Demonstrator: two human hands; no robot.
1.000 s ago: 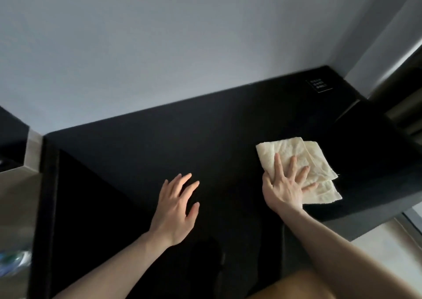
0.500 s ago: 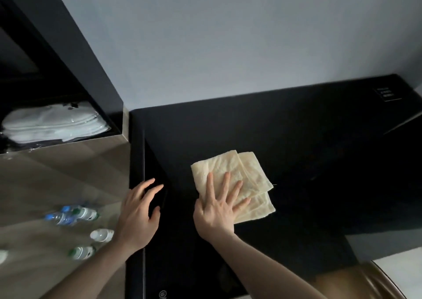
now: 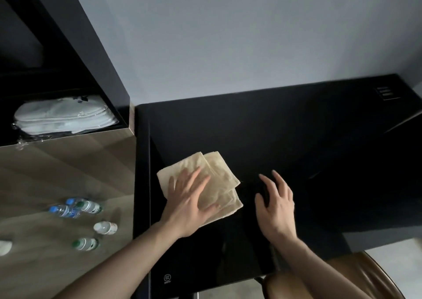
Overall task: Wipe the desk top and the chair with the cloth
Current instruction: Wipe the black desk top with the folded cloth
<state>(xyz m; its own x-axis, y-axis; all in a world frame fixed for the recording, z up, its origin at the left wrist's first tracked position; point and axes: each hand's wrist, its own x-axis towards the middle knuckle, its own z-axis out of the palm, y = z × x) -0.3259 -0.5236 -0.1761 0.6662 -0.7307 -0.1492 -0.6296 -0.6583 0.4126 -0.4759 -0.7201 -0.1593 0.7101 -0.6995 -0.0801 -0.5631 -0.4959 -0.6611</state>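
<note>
Both hands open: left hand flat on cloth.

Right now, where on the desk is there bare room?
Bare: the desk top between the cloth and the wall, and right of the right hand toward the socket plate. Crowded: bottles on the wooden counter; left hand presses the cloth.

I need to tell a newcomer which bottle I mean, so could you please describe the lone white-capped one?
Left of the black desk is a wooden counter with small bottles. The white-capped bottle lies nearest the desk; its neighbours have blue or green caps.
</note>
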